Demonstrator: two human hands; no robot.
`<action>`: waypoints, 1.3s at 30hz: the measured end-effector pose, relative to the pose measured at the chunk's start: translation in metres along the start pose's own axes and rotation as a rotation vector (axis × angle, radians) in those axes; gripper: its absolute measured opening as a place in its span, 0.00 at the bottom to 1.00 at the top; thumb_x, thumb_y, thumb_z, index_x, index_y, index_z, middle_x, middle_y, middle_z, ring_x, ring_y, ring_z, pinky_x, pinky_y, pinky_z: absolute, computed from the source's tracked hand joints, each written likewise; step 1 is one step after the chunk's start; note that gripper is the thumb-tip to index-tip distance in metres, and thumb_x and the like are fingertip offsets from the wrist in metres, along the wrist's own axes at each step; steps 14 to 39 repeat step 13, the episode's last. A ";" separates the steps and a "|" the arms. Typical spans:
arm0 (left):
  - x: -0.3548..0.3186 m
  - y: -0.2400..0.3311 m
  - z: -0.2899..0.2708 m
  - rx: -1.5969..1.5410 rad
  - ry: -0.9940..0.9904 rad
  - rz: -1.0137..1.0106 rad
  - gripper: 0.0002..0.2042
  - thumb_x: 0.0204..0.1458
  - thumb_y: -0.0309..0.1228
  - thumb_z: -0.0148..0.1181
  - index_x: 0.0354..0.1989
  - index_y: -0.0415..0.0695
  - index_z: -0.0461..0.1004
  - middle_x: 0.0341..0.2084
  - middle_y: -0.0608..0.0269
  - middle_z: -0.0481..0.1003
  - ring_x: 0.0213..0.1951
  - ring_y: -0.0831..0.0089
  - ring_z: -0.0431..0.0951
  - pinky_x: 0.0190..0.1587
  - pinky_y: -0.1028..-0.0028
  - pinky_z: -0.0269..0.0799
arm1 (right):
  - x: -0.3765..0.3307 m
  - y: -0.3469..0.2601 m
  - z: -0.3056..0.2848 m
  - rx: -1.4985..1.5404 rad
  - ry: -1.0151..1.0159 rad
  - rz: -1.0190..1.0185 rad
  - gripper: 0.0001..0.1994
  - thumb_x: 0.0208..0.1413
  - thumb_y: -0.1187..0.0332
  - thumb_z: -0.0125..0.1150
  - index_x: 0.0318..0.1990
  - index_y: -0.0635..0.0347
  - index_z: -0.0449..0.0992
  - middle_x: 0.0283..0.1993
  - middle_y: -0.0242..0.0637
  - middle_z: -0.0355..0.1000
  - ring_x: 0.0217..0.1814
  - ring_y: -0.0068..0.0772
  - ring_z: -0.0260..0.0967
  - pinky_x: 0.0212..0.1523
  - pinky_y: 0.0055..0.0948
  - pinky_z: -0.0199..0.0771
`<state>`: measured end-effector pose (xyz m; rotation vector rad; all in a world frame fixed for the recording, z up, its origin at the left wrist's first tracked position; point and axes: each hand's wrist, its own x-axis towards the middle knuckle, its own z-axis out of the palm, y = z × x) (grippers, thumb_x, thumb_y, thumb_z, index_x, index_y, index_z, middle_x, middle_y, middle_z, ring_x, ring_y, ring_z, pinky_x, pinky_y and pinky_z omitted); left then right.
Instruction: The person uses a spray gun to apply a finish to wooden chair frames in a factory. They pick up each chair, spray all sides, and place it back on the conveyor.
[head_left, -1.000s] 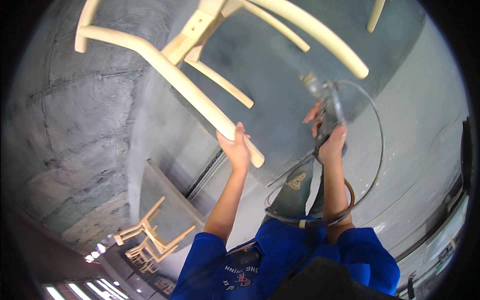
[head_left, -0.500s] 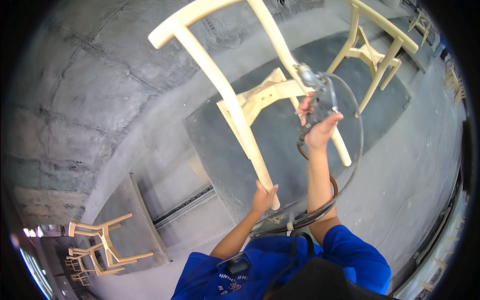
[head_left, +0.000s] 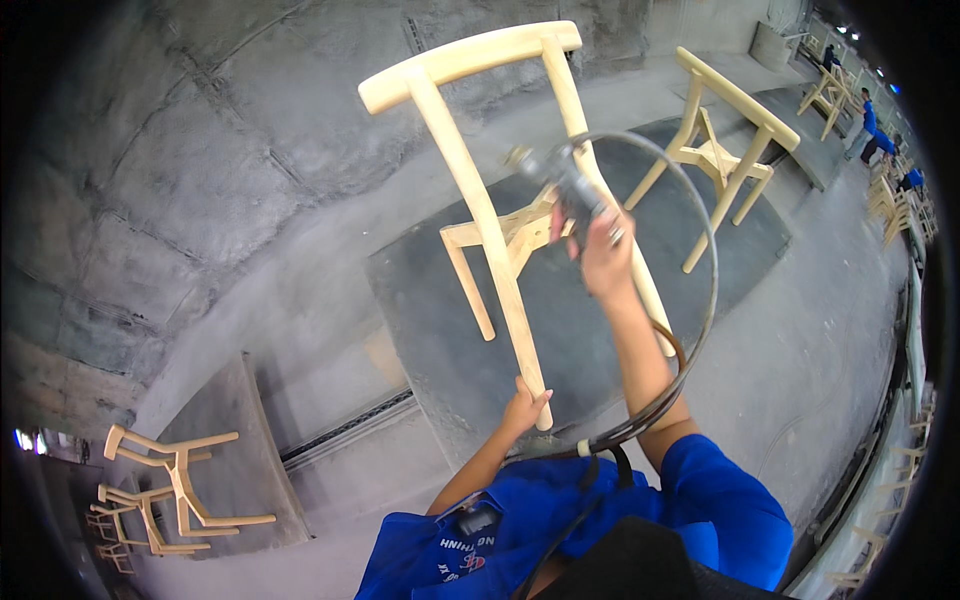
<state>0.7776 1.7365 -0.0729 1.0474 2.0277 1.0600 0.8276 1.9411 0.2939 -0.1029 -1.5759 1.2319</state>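
A pale unfinished wooden chair frame (head_left: 470, 62), with a curved top rail and no seat panel, stands on a flat dark board in front of me. My left hand (head_left: 522, 408) is closed around the lower end of its nearest left leg. In my right hand (head_left: 605, 255) is a metal spray gun (head_left: 578, 190), slightly blurred, its nozzle pointing up and to the left between the two back posts. Fingers wrap its handle, and it covers part of the seat frame. A hose (head_left: 712, 270) loops from the gun down past my right forearm.
The dark board (head_left: 440, 330) carries a second chair (head_left: 735, 95) at right. More chairs (head_left: 180, 490) stand on another board at lower left. A grey wall (head_left: 250, 130) rises at left. People in blue (head_left: 870, 125) are far right, near stacked chair frames.
My right hand has swung the spray gun left, from the right back post to between the posts. The chair now leans differently, its top rail lower in the view. My left hand keeps its grip.
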 end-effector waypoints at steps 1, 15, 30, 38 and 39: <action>-0.004 -0.001 0.005 -0.006 -0.027 -0.049 0.34 0.59 0.49 0.61 0.56 0.33 0.50 0.33 0.33 0.78 0.37 0.37 0.81 0.41 0.51 0.76 | 0.009 -0.006 -0.010 0.034 0.070 0.041 0.36 0.66 0.35 0.44 0.49 0.65 0.76 0.28 0.31 0.73 0.27 0.15 0.67 0.21 0.20 0.60; -0.031 -0.035 0.037 -0.071 -0.034 -0.059 0.39 0.57 0.44 0.66 0.64 0.30 0.49 0.43 0.29 0.77 0.46 0.42 0.81 0.49 0.55 0.75 | -0.002 -0.050 -0.201 -0.029 0.582 0.185 0.41 0.64 0.29 0.36 0.48 0.66 0.74 0.27 0.33 0.71 0.26 0.26 0.72 0.16 0.20 0.59; -0.031 -0.035 0.037 -0.071 -0.034 -0.059 0.39 0.57 0.44 0.66 0.64 0.30 0.49 0.43 0.29 0.77 0.46 0.42 0.81 0.49 0.55 0.75 | -0.002 -0.050 -0.201 -0.029 0.582 0.185 0.41 0.64 0.29 0.36 0.48 0.66 0.74 0.27 0.33 0.71 0.26 0.26 0.72 0.16 0.20 0.59; -0.031 -0.035 0.037 -0.071 -0.034 -0.059 0.39 0.57 0.44 0.66 0.64 0.30 0.49 0.43 0.29 0.77 0.46 0.42 0.81 0.49 0.55 0.75 | -0.002 -0.050 -0.201 -0.029 0.582 0.185 0.41 0.64 0.29 0.36 0.48 0.66 0.74 0.27 0.33 0.71 0.26 0.26 0.72 0.16 0.20 0.59; -0.031 -0.035 0.037 -0.071 -0.034 -0.059 0.39 0.57 0.44 0.66 0.64 0.30 0.49 0.43 0.29 0.77 0.46 0.42 0.81 0.49 0.55 0.75 | -0.002 -0.050 -0.201 -0.029 0.582 0.185 0.41 0.64 0.29 0.36 0.48 0.66 0.74 0.27 0.33 0.71 0.26 0.26 0.72 0.16 0.20 0.59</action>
